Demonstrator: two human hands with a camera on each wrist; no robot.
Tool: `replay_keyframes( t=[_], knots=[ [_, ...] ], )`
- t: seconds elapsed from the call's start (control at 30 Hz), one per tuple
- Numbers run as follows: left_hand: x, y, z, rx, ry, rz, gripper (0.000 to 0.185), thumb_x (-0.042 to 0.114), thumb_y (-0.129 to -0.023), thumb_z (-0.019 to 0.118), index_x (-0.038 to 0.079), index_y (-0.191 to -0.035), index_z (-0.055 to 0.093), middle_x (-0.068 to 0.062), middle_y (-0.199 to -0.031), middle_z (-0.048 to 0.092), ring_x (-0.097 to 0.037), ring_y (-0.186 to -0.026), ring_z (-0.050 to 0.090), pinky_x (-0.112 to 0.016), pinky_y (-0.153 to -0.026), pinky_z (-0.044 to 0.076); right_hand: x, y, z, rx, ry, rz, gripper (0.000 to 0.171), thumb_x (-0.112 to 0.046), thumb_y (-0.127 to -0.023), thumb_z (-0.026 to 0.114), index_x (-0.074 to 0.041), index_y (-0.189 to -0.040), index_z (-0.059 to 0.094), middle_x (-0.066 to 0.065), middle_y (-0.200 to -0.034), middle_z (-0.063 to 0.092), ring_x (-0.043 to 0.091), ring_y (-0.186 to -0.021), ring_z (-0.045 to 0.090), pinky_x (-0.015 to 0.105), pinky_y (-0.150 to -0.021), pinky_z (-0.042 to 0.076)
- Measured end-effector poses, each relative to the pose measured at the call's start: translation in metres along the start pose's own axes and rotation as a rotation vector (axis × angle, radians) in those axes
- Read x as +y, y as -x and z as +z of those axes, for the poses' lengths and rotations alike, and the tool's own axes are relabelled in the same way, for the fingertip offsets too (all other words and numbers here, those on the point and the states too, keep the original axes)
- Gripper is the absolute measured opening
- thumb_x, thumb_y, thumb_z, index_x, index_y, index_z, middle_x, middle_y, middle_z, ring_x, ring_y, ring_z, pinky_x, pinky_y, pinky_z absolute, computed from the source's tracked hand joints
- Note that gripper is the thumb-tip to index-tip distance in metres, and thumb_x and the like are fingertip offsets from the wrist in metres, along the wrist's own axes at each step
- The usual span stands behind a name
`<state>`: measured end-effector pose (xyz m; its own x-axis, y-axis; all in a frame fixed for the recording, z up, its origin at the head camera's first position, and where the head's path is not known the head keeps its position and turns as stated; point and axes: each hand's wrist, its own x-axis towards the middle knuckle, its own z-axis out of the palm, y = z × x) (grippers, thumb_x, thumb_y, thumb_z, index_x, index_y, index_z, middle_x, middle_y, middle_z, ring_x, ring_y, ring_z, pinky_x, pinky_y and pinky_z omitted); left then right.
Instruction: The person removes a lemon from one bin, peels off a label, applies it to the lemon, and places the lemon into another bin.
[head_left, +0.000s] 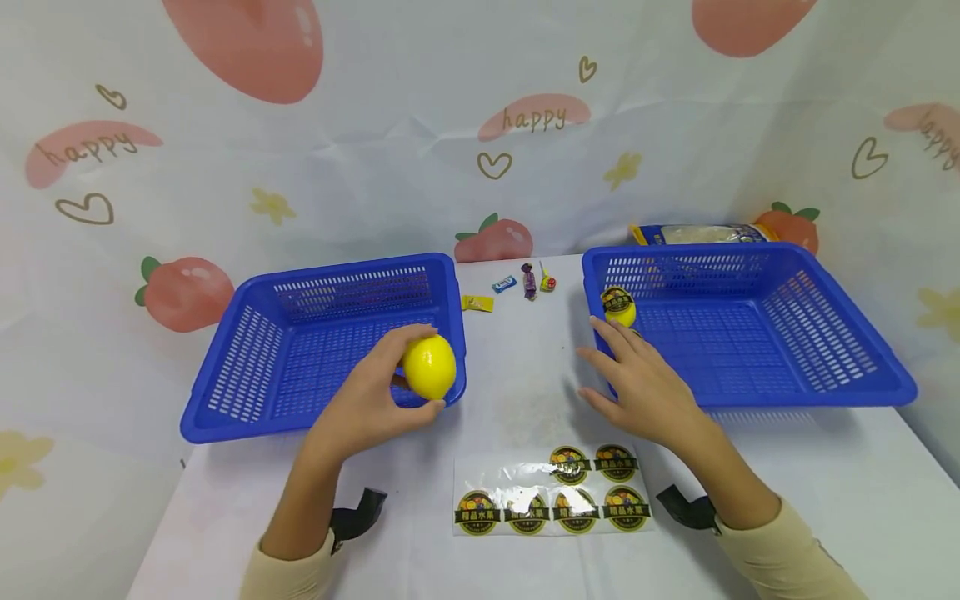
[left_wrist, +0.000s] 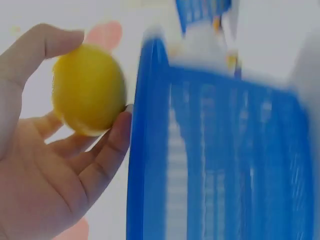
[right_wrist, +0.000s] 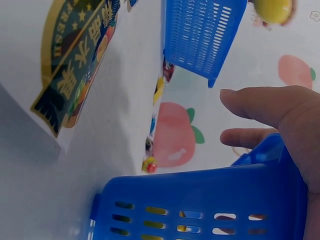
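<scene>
A plain yellow lemon (head_left: 430, 367) is pinched between the thumb and fingers of my left hand (head_left: 372, 398), above the right rim of the left blue basket (head_left: 330, 337). The left wrist view shows the same lemon (left_wrist: 90, 91) against the fingertips, beside the basket wall. My right hand (head_left: 648, 385) reaches over the near left rim of the right blue basket (head_left: 750, 325), fingers spread, holding nothing. Just past its fingertips, a lemon with a round black-and-gold sticker (head_left: 618, 306) lies in that basket's left corner. Something brown in the left basket is mostly hidden behind the left hand.
A sticker sheet (head_left: 555, 500) with several round labels lies at the near middle of the table. Between the baskets lie a yellow packet (head_left: 477, 303), a blue candy (head_left: 504, 284), a purple candy (head_left: 528, 282) and a lollipop (head_left: 548, 282). A package (head_left: 701, 234) sits behind the right basket.
</scene>
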<state>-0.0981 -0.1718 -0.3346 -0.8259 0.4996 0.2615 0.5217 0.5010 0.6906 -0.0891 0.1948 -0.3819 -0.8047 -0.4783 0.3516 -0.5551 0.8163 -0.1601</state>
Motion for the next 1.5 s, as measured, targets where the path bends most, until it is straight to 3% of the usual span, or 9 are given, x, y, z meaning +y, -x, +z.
replay_keyframes(
  t=[0.13,0.27,0.5,0.57,0.67,0.93,1.3,1.5],
  knots=[
    [0.016,-0.003,0.025,-0.002,0.054,0.067,0.083,0.011,-0.073,0.086,0.015,-0.144,0.045,-0.002,-0.143,0.047,-0.018,-0.112,0.054,-0.032,-0.085,0.056,0.0,0.0,0.0,0.002,0.004,0.0,0.05,-0.03,-0.084,0.08,-0.003,-0.124,0.068,0.028,-0.149,0.041,0.05,-0.135,0.038,0.064,-0.103,0.039],
    [0.025,-0.007,0.048,-0.051,0.104,0.085,0.082,0.013,-0.072,0.086,0.015,-0.144,0.045,0.0,-0.144,0.046,-0.015,-0.108,0.055,-0.029,-0.083,0.056,0.0,0.0,0.001,0.003,0.008,0.002,0.05,-0.03,-0.084,0.08,-0.003,-0.124,0.068,0.028,-0.149,0.04,0.05,-0.135,0.038,0.064,-0.103,0.039],
    [0.036,-0.012,0.088,-0.274,0.233,0.037,0.082,0.012,-0.074,0.084,0.015,-0.145,0.043,-0.002,-0.14,0.049,-0.014,-0.101,0.057,-0.029,-0.077,0.057,-0.001,0.002,0.002,0.017,0.025,0.008,0.05,-0.031,-0.083,0.081,-0.003,-0.123,0.068,0.027,-0.149,0.042,0.05,-0.134,0.039,0.065,-0.102,0.039],
    [0.036,-0.016,0.097,-0.325,0.187,0.015,0.082,0.016,-0.074,0.083,0.016,-0.145,0.043,-0.001,-0.141,0.048,-0.012,-0.098,0.057,-0.027,-0.077,0.056,0.0,0.002,0.002,0.023,0.027,0.006,0.05,-0.03,-0.083,0.081,-0.003,-0.123,0.068,0.027,-0.148,0.042,0.05,-0.134,0.04,0.065,-0.101,0.04],
    [0.035,-0.022,0.109,-0.342,0.052,-0.007,0.081,0.02,-0.074,0.082,0.016,-0.145,0.044,-0.002,-0.14,0.049,-0.011,-0.091,0.057,-0.023,-0.075,0.054,0.0,0.002,0.002,0.031,0.029,0.003,0.05,-0.03,-0.083,0.081,-0.003,-0.123,0.068,0.027,-0.148,0.043,0.05,-0.133,0.04,0.065,-0.101,0.04],
    [0.027,-0.039,0.125,-0.263,-0.384,-0.013,0.082,0.023,-0.072,0.083,0.016,-0.144,0.045,-0.009,-0.14,0.049,-0.023,-0.091,0.06,-0.029,-0.073,0.053,-0.001,0.002,0.005,0.021,0.044,0.005,0.051,-0.032,-0.083,0.081,-0.003,-0.124,0.068,0.026,-0.149,0.042,0.05,-0.133,0.041,0.063,-0.102,0.04],
    [0.022,-0.059,0.131,-0.298,-0.446,-0.038,0.082,0.029,-0.074,0.083,0.017,-0.146,0.045,-0.011,-0.142,0.048,-0.024,-0.091,0.06,-0.029,-0.069,0.053,-0.002,0.002,0.004,0.025,0.054,-0.005,0.05,-0.031,-0.083,0.08,-0.003,-0.123,0.068,0.026,-0.149,0.042,0.05,-0.133,0.041,0.063,-0.102,0.04],
    [0.021,-0.067,0.133,-0.356,-0.524,-0.077,0.075,0.03,-0.082,0.079,0.016,-0.148,0.046,-0.015,-0.143,0.048,-0.03,-0.096,0.063,-0.037,-0.074,0.056,-0.001,0.001,0.004,0.037,0.059,-0.01,0.049,-0.03,-0.083,0.081,-0.003,-0.122,0.069,0.026,-0.149,0.042,0.05,-0.133,0.041,0.063,-0.102,0.04]
  ],
)
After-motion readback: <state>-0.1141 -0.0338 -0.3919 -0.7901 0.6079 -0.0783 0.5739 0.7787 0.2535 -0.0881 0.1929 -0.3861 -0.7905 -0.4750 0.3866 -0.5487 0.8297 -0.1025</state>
